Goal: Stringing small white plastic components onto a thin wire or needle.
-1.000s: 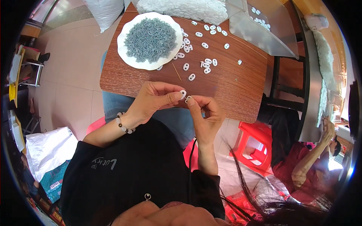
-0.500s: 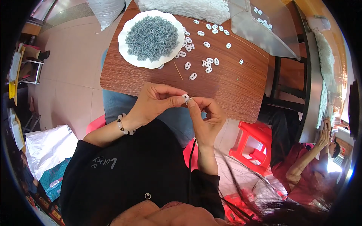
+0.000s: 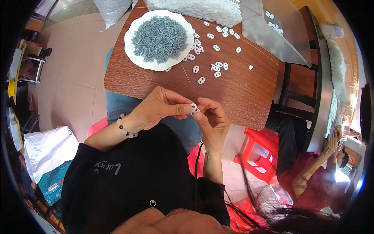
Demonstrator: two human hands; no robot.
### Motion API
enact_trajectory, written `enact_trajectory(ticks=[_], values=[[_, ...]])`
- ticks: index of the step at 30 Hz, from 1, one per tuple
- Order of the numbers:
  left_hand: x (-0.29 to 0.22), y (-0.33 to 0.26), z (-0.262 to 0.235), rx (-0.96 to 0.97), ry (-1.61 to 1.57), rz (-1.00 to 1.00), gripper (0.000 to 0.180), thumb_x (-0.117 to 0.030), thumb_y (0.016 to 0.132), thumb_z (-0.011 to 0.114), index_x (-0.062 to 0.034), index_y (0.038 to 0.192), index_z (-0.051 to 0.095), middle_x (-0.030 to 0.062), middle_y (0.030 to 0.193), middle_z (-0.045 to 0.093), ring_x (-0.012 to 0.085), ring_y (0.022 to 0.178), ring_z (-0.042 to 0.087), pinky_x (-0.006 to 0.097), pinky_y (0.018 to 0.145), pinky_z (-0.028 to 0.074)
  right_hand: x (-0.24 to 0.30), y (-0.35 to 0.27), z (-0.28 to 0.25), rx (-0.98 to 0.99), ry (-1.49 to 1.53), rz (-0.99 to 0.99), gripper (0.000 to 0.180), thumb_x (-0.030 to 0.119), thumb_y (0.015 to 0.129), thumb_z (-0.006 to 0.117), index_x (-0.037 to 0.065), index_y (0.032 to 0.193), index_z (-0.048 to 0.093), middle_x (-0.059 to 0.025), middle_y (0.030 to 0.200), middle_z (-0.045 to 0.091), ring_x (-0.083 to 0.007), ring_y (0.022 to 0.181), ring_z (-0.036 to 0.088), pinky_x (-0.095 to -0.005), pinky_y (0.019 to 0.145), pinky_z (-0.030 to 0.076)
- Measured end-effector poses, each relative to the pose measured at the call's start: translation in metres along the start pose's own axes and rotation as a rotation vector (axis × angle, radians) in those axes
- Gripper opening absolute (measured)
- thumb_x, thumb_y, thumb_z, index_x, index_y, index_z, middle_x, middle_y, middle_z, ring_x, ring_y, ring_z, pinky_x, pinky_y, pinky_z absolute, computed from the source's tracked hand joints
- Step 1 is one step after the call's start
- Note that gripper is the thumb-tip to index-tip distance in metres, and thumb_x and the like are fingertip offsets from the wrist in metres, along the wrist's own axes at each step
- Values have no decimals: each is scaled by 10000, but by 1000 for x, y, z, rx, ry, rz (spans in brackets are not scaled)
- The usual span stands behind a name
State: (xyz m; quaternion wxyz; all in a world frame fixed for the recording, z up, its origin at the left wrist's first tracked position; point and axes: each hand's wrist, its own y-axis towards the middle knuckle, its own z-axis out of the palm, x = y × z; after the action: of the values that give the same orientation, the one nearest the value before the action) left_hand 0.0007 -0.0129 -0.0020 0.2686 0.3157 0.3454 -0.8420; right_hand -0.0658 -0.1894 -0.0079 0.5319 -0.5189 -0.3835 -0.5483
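In front of my body, at the near edge of the table, my two hands meet around a small white oval two-hole cord lock [image 3: 194, 109]. My left hand [image 3: 160, 108] pinches it between thumb and forefinger. My right hand [image 3: 213, 119] has its thumb against the cord lock's other side, with the forefinger curled above; the other fingers are partly hidden. Beyond them, loose white two-hole pieces [image 3: 196, 69] lie scattered on the brown table [image 3: 233, 91]. A scalloped white plate [image 3: 130, 50] holds a heap of tiny grey spring-like pieces [image 3: 159, 39].
A thin wooden stick [image 3: 186, 74] lies near the plate. White pieces are heaped [image 3: 194, 11] at the table's far side, beside a clear bin [image 3: 272, 39]. A red stool [image 3: 259, 156] stands at right, near another person [image 3: 311, 175] working at a neighbouring table.
The white cord lock has turned and now shows its holes more plainly. My right forefinger has lifted off it, and my hands have dropped slightly toward me.
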Motion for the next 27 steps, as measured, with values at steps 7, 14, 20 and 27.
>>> enact_trajectory(ticks=[7, 14, 20, 27], values=[[-3, -2, -1, 114, 63, -76, 192, -155, 844, 702, 18, 927, 704, 86, 789, 682, 105, 700, 624, 236, 651, 507, -2, 9, -3, 229, 34, -78, 443, 191, 829, 707, -15, 1202, 585, -137, 1228, 551, -175, 1063, 525, -278, 876, 429], [-11, -5, -1, 176, 219, -8, 185, -153, 853, 692, 31, 875, 701, 79, 750, 668, 106, 675, 613, 227, 640, 497, 1, 11, -5, 418, 117, -10, 531, 326, 850, 667, -40, 1222, 566, -249, 1293, 507, -284, 1144, 519, -397, 983, 389], [-15, -9, 3, 177, 302, -16, 168, -130, 867, 669, 35, 877, 699, 78, 730, 666, 102, 675, 619, 224, 622, 499, -2, 3, 1, 363, 227, 38, 455, 289, 840, 679, -33, 1156, 616, -243, 1234, 559, -298, 1158, 527, -394, 977, 400], [-17, -12, 8, 143, 335, 6, 149, -111, 857, 662, 30, 842, 708, 70, 696, 657, 80, 620, 602, 217, 562, 478, -5, -4, 2, 298, 288, 93, 373, 226, 849, 676, -25, 1122, 637, -233, 1192, 594, -256, 1108, 577, -332, 931, 442]])
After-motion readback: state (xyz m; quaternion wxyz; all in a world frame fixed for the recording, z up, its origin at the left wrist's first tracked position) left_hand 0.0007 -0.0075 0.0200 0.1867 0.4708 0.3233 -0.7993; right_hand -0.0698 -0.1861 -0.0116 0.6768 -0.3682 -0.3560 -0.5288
